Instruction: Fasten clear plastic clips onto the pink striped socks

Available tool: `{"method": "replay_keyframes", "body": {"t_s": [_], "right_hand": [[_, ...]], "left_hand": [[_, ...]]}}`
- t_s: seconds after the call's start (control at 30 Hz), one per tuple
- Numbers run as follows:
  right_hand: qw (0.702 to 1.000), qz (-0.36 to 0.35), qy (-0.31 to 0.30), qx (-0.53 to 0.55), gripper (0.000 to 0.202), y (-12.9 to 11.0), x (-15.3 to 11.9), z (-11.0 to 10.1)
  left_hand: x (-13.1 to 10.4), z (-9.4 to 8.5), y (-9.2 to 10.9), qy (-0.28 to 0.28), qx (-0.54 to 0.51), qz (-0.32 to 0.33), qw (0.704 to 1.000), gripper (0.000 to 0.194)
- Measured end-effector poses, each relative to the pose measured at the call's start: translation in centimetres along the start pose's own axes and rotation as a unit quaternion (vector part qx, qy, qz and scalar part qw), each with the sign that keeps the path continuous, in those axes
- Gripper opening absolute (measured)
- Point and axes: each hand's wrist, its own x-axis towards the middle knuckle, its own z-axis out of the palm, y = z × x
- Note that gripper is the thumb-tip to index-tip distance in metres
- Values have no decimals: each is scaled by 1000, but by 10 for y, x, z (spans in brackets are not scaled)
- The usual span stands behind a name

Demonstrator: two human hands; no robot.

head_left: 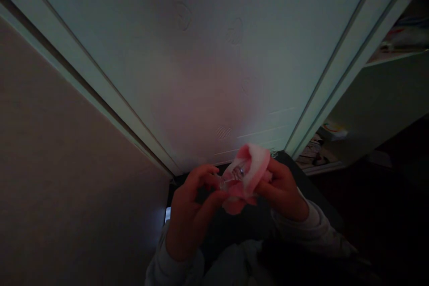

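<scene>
My left hand (192, 210) pinches the near end of a small clear, shiny object (229, 180) between thumb and fingers. It looks like glass or clear plastic; its exact kind cannot be told in this dim light. The other end reaches into the folds of a pink and white cloth (258, 165). My right hand (283, 190) is closed on that cloth from the right side, with its fingertips partly hidden in the folds. A part of the cloth hangs below, between both hands.
A pale panel (208, 62) with faint raised markings stands in front, framed by light strips. On the left is a plain brownish surface (60, 165). Shelves (395, 58) with several items, including a white box (333, 131), are at the right. A dark surface (295, 165) lies below.
</scene>
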Motion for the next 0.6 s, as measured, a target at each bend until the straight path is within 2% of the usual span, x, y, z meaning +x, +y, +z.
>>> {"method": "replay_keyframes", "body": {"t_s": [0.1,0.17,0.3,0.47,0.6], "right_hand": [[997,-64,-34,-24,7,-6,3,-3],[991,-112,-54,-41,8,-9,4,-3],[983,-160,-47,-73,15,-10,7,-1],[979,-169,-17,-114,13,-7,7,-2],[990,-116,36,-77,3,2,1,-4]], "left_hand": [[-2,3,0,-4,-23,-18,1000,23],[-2,5,1,-2,-29,-33,999,31],[0,8,6,-10,-40,-62,997,40],[-1,9,8,9,-98,-91,991,34],[-2,10,4,2,-175,-109,978,20]]}}
